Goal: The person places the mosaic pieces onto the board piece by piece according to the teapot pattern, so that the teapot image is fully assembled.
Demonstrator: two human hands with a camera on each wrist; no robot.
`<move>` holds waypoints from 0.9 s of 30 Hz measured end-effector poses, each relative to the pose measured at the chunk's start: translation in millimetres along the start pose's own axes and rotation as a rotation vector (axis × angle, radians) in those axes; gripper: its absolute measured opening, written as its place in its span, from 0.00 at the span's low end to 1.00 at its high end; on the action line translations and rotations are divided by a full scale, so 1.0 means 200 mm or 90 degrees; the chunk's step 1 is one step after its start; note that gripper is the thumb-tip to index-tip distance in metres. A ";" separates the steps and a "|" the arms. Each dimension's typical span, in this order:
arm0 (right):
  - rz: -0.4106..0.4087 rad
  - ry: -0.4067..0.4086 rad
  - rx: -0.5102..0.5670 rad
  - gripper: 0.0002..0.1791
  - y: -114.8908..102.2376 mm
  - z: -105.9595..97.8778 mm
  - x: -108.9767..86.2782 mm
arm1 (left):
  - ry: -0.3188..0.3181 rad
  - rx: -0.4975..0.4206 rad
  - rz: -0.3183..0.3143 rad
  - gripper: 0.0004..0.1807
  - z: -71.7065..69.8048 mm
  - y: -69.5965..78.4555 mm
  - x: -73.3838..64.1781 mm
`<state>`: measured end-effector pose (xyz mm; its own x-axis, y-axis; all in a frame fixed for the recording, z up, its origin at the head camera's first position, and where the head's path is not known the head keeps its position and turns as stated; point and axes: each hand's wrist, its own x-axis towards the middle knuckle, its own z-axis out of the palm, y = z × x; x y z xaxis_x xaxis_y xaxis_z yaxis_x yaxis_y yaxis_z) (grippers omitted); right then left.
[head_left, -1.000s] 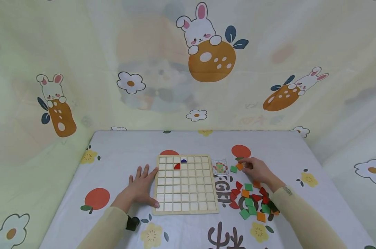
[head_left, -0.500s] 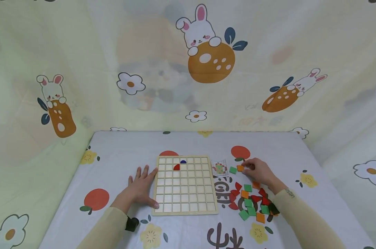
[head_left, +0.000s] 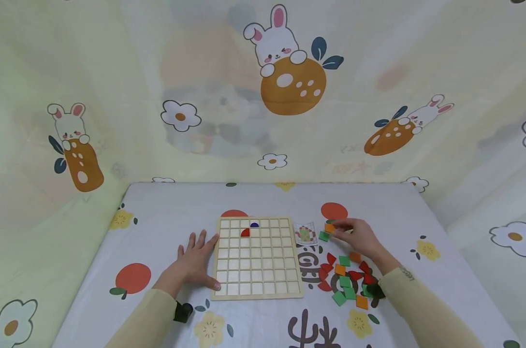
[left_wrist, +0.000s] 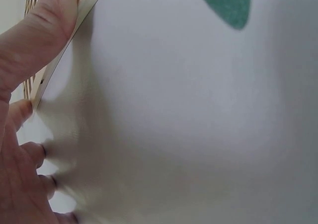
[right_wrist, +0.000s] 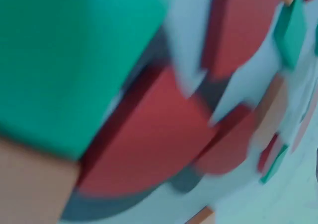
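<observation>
A wooden grid board [head_left: 257,297] lies mid-table with a blue semicircle tile [head_left: 255,225] and a red quarter-round tile [head_left: 245,232] in its upper cells. My left hand [head_left: 194,262] spreads its fingers along the board's left side; in the left wrist view its thumb [left_wrist: 47,23] rests against the wooden edge. To the right, my right hand [head_left: 359,237] pinches an orange square tile [head_left: 329,227] at its right side. Just below that tile is a green square tile [head_left: 324,236]. The right wrist view shows only tiles, with the hand out of sight.
A small printed pattern card [head_left: 305,234] lies against the board's right side. Below my right hand is a loose spread of red curved-edge tiles [head_left: 324,286], green squares [head_left: 339,298] and orange squares [head_left: 361,302]. A patterned cloth wall [head_left: 219,159] rises behind the table.
The orange tile has shifted left and away from me, now above the green tile, with my right fingers following it. My left hand stays at the board's edge.
</observation>
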<state>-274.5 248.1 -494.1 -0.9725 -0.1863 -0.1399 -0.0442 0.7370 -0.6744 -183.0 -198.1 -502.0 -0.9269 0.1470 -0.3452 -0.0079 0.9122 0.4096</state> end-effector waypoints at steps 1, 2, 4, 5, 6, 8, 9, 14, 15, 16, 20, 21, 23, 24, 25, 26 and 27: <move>-0.011 0.006 0.000 0.19 -0.01 0.01 0.01 | 0.000 0.000 0.000 0.73 0.00 0.00 0.00; -0.022 0.009 0.001 0.19 -0.03 0.02 0.01 | 0.000 -0.001 0.001 0.73 0.00 0.00 0.00; -0.037 0.008 0.006 0.19 -0.06 0.04 0.02 | 0.002 0.000 0.002 0.73 0.00 0.00 0.00; -0.040 0.007 0.008 0.19 -0.08 0.05 0.03 | 0.002 -0.001 0.002 0.73 0.00 0.00 0.00; -0.046 0.005 0.011 0.19 -0.10 0.07 0.03 | 0.002 -0.001 0.000 0.73 0.00 0.00 0.00; -0.063 -0.002 0.021 0.18 -0.13 0.09 0.04 | 0.002 -0.003 -0.001 0.73 0.00 0.00 -0.01; -0.072 -0.005 0.025 0.18 -0.15 0.10 0.04 | 0.002 -0.004 -0.002 0.73 0.00 0.00 -0.01; -0.101 -0.019 0.036 0.17 -0.23 0.18 0.06 | 0.004 -0.001 -0.003 0.73 0.00 0.00 -0.01; -0.103 -0.023 0.037 0.17 -0.25 0.20 0.06 | 0.004 0.000 -0.002 0.73 0.00 0.00 -0.01; -0.096 -0.029 0.040 0.17 -0.27 0.22 0.07 | 0.004 0.001 -0.003 0.73 0.00 0.00 -0.01; -0.086 -0.057 0.051 0.17 -0.36 0.29 0.09 | 0.004 0.001 -0.002 0.74 0.00 0.00 0.00; -0.087 -0.064 0.054 0.16 -0.38 0.31 0.09 | 0.004 0.002 -0.002 0.74 0.00 0.00 0.00; -0.097 -0.076 0.057 0.16 -0.42 0.35 0.11 | 0.004 0.003 -0.002 0.74 0.01 -0.01 0.01; -0.103 -0.083 0.057 0.16 -0.43 0.36 0.11 | 0.004 0.004 -0.003 0.73 0.01 -0.01 0.01; -0.104 -0.090 0.059 0.15 -0.45 0.38 0.12 | 0.004 0.005 -0.004 0.73 0.02 -0.01 0.01; -0.100 -0.096 0.060 0.15 -0.47 0.40 0.13 | 0.003 0.006 -0.004 0.73 0.02 -0.02 0.02; -0.097 -0.102 0.058 0.14 -0.48 0.42 0.14 | 0.002 0.007 -0.005 0.73 0.02 -0.02 0.02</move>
<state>-278.2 117.6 -493.7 -0.9072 -0.3971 -0.1392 -0.1603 0.6319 -0.7582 -184.6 -198.9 -508.0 -0.9279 0.1393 -0.3459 -0.0108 0.9172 0.3983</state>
